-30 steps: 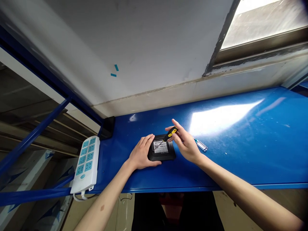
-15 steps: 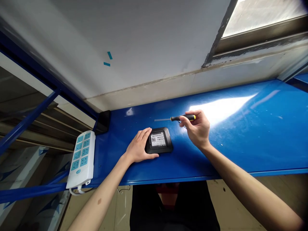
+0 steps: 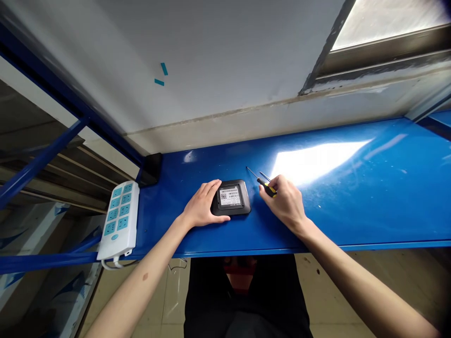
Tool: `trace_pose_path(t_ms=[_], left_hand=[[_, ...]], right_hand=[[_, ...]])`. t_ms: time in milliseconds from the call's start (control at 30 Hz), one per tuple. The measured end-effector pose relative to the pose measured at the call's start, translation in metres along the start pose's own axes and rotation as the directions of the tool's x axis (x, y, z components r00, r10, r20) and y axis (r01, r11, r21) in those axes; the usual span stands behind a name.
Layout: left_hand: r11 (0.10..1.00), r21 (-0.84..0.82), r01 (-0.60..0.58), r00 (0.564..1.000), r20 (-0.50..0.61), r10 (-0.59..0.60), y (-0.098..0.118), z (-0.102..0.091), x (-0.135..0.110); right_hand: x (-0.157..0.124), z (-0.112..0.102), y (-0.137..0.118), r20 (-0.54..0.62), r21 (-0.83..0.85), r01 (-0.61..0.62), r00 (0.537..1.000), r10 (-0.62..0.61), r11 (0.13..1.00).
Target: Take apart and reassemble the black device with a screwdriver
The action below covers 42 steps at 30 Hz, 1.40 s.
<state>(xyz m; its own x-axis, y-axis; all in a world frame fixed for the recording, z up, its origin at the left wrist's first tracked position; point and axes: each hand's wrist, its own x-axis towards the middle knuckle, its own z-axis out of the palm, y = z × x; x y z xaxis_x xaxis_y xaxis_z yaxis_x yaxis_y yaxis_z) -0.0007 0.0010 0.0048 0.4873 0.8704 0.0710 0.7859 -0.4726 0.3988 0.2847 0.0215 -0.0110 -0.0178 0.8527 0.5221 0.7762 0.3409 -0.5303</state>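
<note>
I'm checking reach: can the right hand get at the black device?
Likely yes: nothing visible stands between the right hand and the black device, though that hand is holding the yellow and black screwdriver.

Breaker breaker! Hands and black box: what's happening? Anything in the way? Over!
Left hand around left end of black box. Right hand on black-and-yellow screwdriver. Another thin tool close beside it. Box's label uncovered.

The screwdriver handle (image 3: 267, 187) is black and yellow; the flat device (image 3: 246, 205) is black, its label (image 3: 229, 197) white with black barcodes (image 3: 233, 193); the tabletop (image 3: 169, 202) is blue, the power strip (image 3: 132, 227) white with turquoise socket panels (image 3: 123, 210)
</note>
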Motion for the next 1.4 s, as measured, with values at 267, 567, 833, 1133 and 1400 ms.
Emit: trace_pose_path(t_ms=[267,567,833,1133,1400], left_hand=[[1.000,0.013,0.008,1.000,-0.010,-0.007,0.002,0.000,-0.001],[0.999,0.045,0.015,1.000,-0.001,-0.015,0.003,0.000,-0.001],[0.999,0.012,0.040,0.999,0.003,-0.040,0.003,0.000,-0.002],[1.000,-0.007,0.027,1.000,-0.012,-0.027,0.001,0.003,-0.004],[0.996,-0.091,-0.006,1.000,-0.029,0.003,0.000,0.006,-0.002]], right_hand=[[-0.017,0.005,-0.010,0.141,-0.197,0.131,0.985,-0.104,0.972],[-0.022,-0.002,-0.017,0.058,-0.171,0.113,0.993,-0.105,0.979],[-0.040,-0.035,0.009,-0.132,-0.236,-0.092,0.989,0.062,0.967],[-0.040,-0.038,0.027,-0.023,-0.401,-0.160,0.986,0.165,0.902],[-0.037,-0.040,0.032,0.041,-0.385,-0.115,0.989,0.142,0.916]])
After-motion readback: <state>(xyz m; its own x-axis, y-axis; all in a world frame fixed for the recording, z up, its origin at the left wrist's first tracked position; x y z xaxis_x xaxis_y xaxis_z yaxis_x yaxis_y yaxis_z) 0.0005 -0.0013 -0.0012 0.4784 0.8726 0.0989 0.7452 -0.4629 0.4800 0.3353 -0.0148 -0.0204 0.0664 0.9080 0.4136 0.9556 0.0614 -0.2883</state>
